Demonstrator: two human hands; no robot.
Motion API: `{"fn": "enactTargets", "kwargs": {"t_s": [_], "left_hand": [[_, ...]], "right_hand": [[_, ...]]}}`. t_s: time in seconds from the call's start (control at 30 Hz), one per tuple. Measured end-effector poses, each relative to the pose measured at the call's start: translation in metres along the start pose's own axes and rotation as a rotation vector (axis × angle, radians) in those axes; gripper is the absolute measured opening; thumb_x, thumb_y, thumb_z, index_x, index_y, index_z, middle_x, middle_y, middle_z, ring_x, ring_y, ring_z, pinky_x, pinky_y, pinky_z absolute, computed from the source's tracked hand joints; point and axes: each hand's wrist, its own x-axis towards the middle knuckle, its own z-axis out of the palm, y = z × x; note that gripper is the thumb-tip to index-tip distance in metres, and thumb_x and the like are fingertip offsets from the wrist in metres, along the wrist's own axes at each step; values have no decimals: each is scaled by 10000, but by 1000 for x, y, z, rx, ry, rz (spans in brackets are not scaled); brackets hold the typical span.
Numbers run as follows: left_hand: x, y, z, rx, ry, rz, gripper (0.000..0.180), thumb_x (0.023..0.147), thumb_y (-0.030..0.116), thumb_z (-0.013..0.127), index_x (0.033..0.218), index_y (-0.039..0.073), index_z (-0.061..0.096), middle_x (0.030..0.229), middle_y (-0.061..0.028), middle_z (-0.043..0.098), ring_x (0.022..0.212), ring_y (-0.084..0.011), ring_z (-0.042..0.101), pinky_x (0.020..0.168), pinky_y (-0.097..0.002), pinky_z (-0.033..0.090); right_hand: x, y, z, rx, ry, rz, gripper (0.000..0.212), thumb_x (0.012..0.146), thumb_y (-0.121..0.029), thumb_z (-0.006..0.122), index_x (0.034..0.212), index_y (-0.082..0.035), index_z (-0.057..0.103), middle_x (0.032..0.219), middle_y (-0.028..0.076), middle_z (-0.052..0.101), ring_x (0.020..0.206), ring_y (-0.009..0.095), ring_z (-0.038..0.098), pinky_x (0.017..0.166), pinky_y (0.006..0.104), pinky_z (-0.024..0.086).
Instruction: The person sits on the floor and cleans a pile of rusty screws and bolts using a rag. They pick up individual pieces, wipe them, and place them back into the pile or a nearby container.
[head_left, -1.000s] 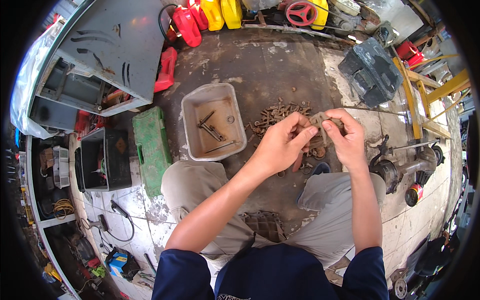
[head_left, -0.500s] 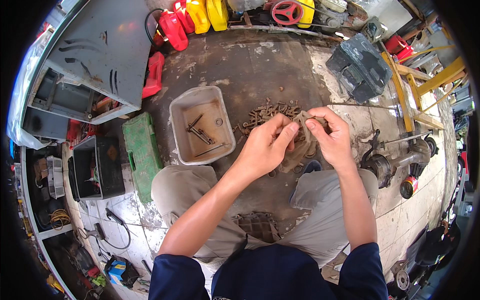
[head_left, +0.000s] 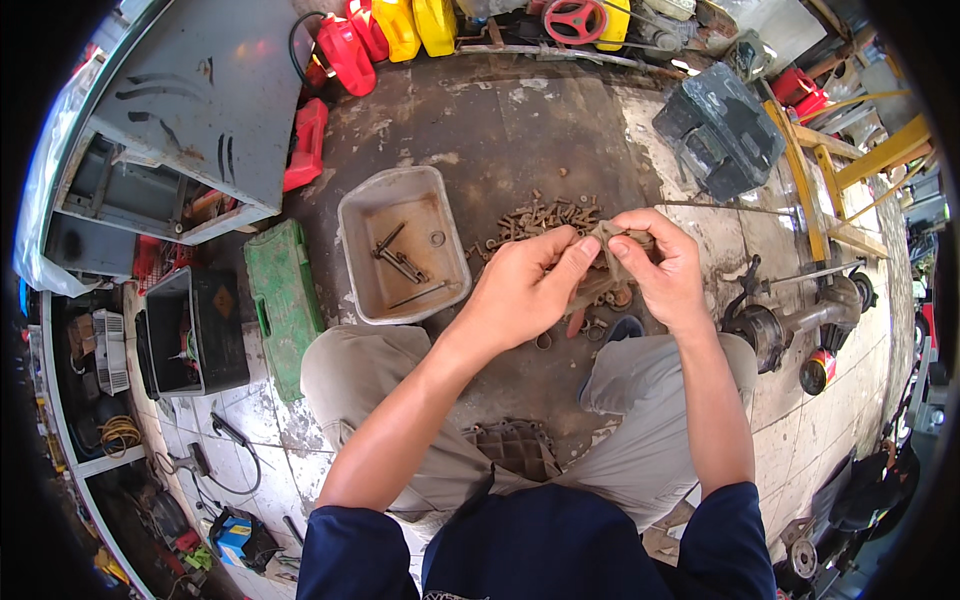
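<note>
My left hand [head_left: 535, 285] and my right hand [head_left: 662, 268] meet above the floor, fingers closed on a crumpled brown rag [head_left: 606, 232]. Thumbs and fingertips pinch the cloth from both sides. Whether a small part is wrapped inside cannot be seen. Just beyond the hands lies a heap of rusty bolts [head_left: 540, 216], partly covered by them. Under the rag, several metal rings and a reddish piece [head_left: 576, 322] show. Left of my left hand stands a grey plastic tub [head_left: 356, 280] with several long bolts [head_left: 400, 265] and a ring in it.
A green case [head_left: 282, 290] and a black bin [head_left: 212, 330] stand left of the tub. Metal machine parts [head_left: 790, 325] lie to the right, below a dark toolbox [head_left: 722, 130]. Red and yellow jerrycans [head_left: 395, 30] line the back. A ribbed metal part [head_left: 512, 450] lies between my legs.
The rag is bunched higher between my fingers, so its hanging end no longer covers the rings and reddish piece below. Both hands have shifted only slightly.
</note>
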Motion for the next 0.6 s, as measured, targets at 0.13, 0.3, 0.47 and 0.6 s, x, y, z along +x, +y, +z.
{"fn": "enactTargets", "kwargs": {"t_s": [0.13,0.3,0.47,0.6], "left_hand": [[4,-9,-14,-206,-112,-150,535,1001,473,413,730,33,552,623,-12,515,603,-93,488,561,-246,390],[4,-6,-5,-107,48,25,329,987,312,520,917,-4,583,745,-25,581,714,-97,546,662,-249,436],[8,-10,-8,107,144,299,208,916,146,632,1042,-11,580,888,-56,631,824,-141,601,767,-283,472],[6,-3,-17,310,134,349,181,900,140,640,999,-7,600,923,-89,647,850,-157,615,773,-284,473]], "right_hand": [[-2,-1,2,58,-57,33,182,874,-64,681,1035,-9,616,892,-7,630,806,36,553,712,192,455],[0,-1,5,19,-4,35,186,875,-70,683,1038,-9,617,887,-8,628,796,35,547,713,192,453],[0,1,4,-8,0,75,183,880,-69,677,1042,-7,617,889,-1,635,798,37,552,720,198,460],[0,0,5,8,9,110,177,884,-74,674,1041,-10,624,897,12,649,799,41,565,710,205,469]]}}
